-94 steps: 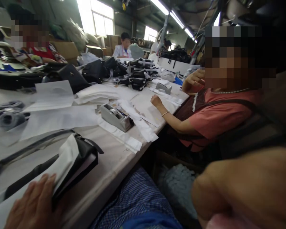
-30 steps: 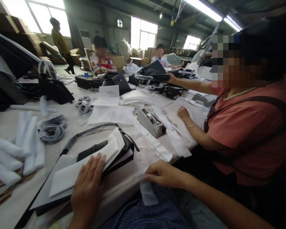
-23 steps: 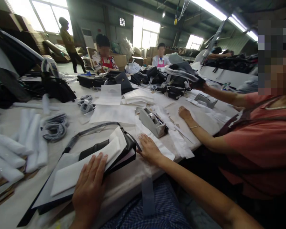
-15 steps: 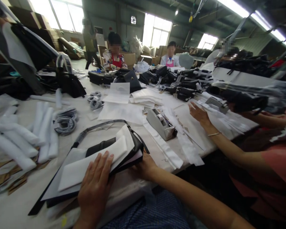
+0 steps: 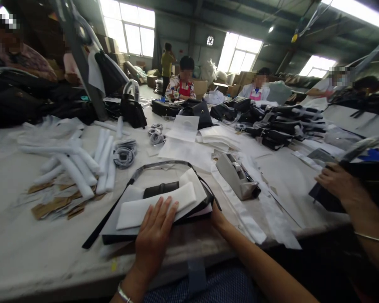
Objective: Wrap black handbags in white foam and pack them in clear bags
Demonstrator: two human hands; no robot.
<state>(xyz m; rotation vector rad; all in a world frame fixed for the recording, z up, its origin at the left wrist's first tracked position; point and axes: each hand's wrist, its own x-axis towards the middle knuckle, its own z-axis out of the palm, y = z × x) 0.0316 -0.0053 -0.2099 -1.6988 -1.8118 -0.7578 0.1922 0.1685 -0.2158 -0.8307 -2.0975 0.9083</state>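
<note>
A black handbag (image 5: 189,218) lies at the table's near edge, with its long strap (image 5: 158,165) arching behind it. Grey-white sheeting covers part of its front. Across the top rests a folded strip of white foam (image 5: 129,212). My left hand (image 5: 158,223) lies flat on this foam, fingers stretched out. At the bag's right end, my right hand (image 5: 218,216) touches the corner; its fingers are hidden behind the bag. A grey tape dispenser (image 5: 232,176) stands to the right of the bag.
White foam rolls (image 5: 76,174) and brown paper pieces (image 5: 55,204) lie left. Coiled straps (image 5: 124,155) and white sheets (image 5: 186,153) are behind the bag. Black bags (image 5: 271,122) are piled farther back. A co-worker's hand (image 5: 337,181) holds a dark item at right.
The view has swung left, so the table's contents appear farther right. My hands stay at the bag. The co-worker's hand on the right now has a dark item in it.
</note>
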